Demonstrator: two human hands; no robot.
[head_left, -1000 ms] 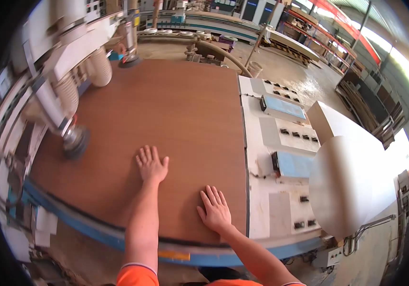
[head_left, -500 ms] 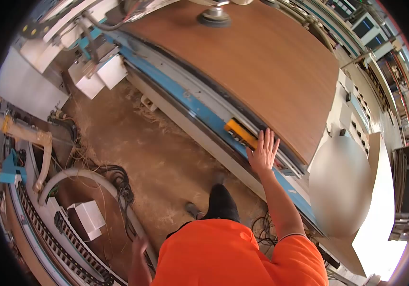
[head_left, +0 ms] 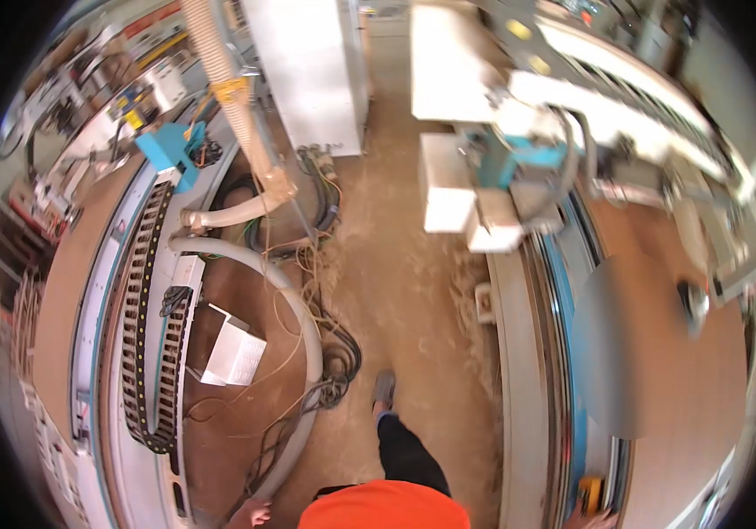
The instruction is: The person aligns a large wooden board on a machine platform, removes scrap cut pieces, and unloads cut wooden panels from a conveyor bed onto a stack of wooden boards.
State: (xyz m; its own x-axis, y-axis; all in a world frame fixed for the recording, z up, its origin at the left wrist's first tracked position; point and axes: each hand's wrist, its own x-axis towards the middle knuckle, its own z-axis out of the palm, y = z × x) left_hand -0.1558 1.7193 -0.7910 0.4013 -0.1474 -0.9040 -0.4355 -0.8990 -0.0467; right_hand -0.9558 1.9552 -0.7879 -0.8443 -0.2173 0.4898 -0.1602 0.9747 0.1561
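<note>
Boxy yellow unit [head_left: 590, 490] beside right grip [head_left: 593, 520], brown board [head_left: 691, 406] nearby; cannot tell whether that or left grip [head_left: 255, 512] clamps

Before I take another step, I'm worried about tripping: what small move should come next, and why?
Probably a short step straight ahead, keeping right of the tangled cables: they and the grey hose lie to the left, while the floor ahead of the visible shoe looks free of cables.
</note>
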